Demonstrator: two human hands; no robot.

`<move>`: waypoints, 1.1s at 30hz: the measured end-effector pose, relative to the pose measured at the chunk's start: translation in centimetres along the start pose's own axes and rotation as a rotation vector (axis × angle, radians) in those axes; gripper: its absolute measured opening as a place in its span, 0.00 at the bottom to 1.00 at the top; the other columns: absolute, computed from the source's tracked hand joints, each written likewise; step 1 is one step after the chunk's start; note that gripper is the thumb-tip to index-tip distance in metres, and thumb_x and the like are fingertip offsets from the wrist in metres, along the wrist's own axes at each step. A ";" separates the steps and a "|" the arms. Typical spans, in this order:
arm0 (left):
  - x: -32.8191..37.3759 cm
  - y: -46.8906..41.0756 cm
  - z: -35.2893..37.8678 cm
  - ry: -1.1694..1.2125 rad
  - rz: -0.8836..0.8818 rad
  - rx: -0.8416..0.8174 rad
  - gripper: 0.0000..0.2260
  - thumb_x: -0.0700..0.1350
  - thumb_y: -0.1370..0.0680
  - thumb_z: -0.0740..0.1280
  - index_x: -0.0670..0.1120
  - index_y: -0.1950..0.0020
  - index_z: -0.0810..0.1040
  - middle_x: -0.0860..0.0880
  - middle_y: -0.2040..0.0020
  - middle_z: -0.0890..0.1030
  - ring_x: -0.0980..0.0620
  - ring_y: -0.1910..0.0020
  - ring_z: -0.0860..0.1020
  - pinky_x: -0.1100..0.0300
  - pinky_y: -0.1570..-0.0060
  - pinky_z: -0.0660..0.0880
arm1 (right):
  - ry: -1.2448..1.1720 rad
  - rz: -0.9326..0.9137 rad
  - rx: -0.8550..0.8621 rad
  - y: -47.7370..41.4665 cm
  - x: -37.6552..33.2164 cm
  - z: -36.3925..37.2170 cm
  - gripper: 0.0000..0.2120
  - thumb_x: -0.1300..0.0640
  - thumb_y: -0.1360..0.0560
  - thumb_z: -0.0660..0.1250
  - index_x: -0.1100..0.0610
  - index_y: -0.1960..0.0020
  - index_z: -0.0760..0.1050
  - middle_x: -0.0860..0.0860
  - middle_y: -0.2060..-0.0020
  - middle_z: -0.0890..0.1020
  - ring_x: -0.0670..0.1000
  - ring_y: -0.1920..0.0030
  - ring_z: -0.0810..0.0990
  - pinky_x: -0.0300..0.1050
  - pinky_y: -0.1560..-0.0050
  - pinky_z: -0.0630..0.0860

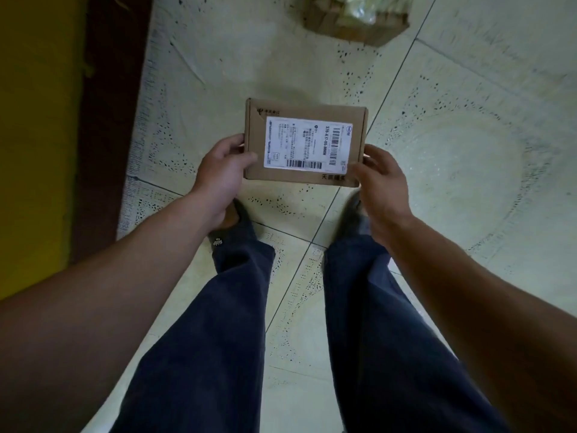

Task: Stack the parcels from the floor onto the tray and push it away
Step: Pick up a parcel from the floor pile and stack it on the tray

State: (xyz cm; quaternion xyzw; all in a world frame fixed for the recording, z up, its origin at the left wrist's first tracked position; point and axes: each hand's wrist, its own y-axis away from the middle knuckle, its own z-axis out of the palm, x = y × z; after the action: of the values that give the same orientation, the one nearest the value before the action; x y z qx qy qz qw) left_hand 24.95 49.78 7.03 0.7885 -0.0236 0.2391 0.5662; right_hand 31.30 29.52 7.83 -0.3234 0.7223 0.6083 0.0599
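Held parcel: small flat cardboard parcel [304, 140], white shipping label up; carried level at 12 o'clock from the person's feet, seemingly lifted off the floor [452, 151].
Left hand: left hand [223, 170] clamped on the parcel's 9 o'clock edge; thumb on the top face, fingers along the side.
Right hand: right hand [382, 179] grips the 4 o'clock corner; thumb on top, fingers round the side; somewhat blurred.
Second parcel: taped brown parcel [356, 17] lies on the tiles at 12 to 1 o'clock, cut off by the frame's top edge; well apart from the held one.
Tray: not in view; what it already carries cannot be told.
Progress: judged mid-task; one parcel in hand, at least one left on the floor; stacking unfinished, push not yet done.
Edges: yellow wall [34, 120] and dark brown strip [106, 120] run along 9 o'clock, near the left arm.
Open room: tiles stretch from 1 round to 4 o'clock; that looks the freer side for turning.
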 end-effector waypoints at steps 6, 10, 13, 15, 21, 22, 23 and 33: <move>5.2 9.7 -2.1 0.190 0.154 -0.008 0.19 0.39 0.23 0.67 0.54 0.35 0.75 0.51 0.42 0.82 0.53 0.41 0.79 0.51 0.34 0.73 | -0.107 -0.139 0.013 7.6 -7.4 -2.9 0.22 0.61 0.21 0.64 0.50 0.29 0.70 0.43 0.43 0.81 0.41 0.44 0.80 0.35 0.47 0.76; 8.4 17.2 -3.4 0.281 0.229 0.025 0.20 0.35 0.23 0.66 0.54 0.36 0.75 0.53 0.41 0.81 0.54 0.40 0.79 0.51 0.34 0.73 | -0.182 -0.218 0.009 14.0 -11.8 -5.1 0.24 0.63 0.20 0.63 0.52 0.26 0.66 0.49 0.37 0.79 0.46 0.37 0.78 0.46 0.33 0.73; 9.9 21.7 -4.5 0.310 0.270 0.043 0.19 0.36 0.23 0.66 0.55 0.38 0.75 0.57 0.44 0.81 0.56 0.41 0.78 0.52 0.35 0.73 | -0.177 -0.270 0.010 18.6 -14.3 -6.4 0.24 0.63 0.20 0.63 0.51 0.25 0.67 0.49 0.37 0.79 0.45 0.37 0.78 0.49 0.32 0.72; 11.5 25.1 -5.8 0.329 0.315 0.050 0.18 0.36 0.22 0.66 0.56 0.39 0.76 0.57 0.44 0.81 0.58 0.42 0.79 0.52 0.35 0.74 | -0.171 -0.323 0.020 22.4 -16.4 -7.4 0.24 0.62 0.20 0.63 0.50 0.26 0.68 0.49 0.38 0.80 0.45 0.37 0.78 0.49 0.32 0.72; 16.6 35.2 -9.1 0.367 0.456 0.025 0.16 0.41 0.22 0.68 0.62 0.43 0.78 0.55 0.41 0.82 0.55 0.39 0.78 0.49 0.35 0.72 | -0.167 -0.475 0.053 32.9 -21.8 -10.4 0.20 0.60 0.21 0.64 0.44 0.32 0.70 0.47 0.40 0.80 0.45 0.37 0.77 0.49 0.33 0.73; 17.5 37.0 -9.6 0.364 0.491 0.019 0.16 0.41 0.22 0.68 0.63 0.44 0.78 0.55 0.41 0.82 0.55 0.39 0.78 0.48 0.35 0.72 | -0.164 -0.499 0.070 34.9 -22.8 -10.9 0.18 0.59 0.21 0.65 0.42 0.35 0.71 0.46 0.40 0.80 0.45 0.37 0.77 0.50 0.33 0.73; 18.1 38.2 -10.0 0.353 0.513 0.017 0.16 0.43 0.22 0.68 0.65 0.45 0.78 0.56 0.41 0.82 0.55 0.39 0.78 0.47 0.35 0.72 | -0.161 -0.508 0.078 36.3 -23.3 -11.2 0.16 0.58 0.21 0.65 0.40 0.38 0.71 0.46 0.40 0.80 0.45 0.37 0.76 0.51 0.33 0.73; 21.9 50.0 -13.7 0.368 0.691 -0.057 0.16 0.50 0.26 0.72 0.71 0.45 0.78 0.55 0.40 0.82 0.49 0.38 0.78 0.41 0.38 0.74 | -0.230 -0.618 0.065 48.5 -27.8 -15.2 0.14 0.56 0.21 0.64 0.44 0.37 0.73 0.48 0.42 0.81 0.49 0.38 0.77 0.52 0.35 0.74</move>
State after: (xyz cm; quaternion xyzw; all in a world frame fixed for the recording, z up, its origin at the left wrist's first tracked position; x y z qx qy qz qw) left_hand 24.13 49.35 63.30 0.6618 -0.1924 0.5524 0.4688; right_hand 31.54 29.02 65.75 -0.4543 0.5975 0.5705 0.3333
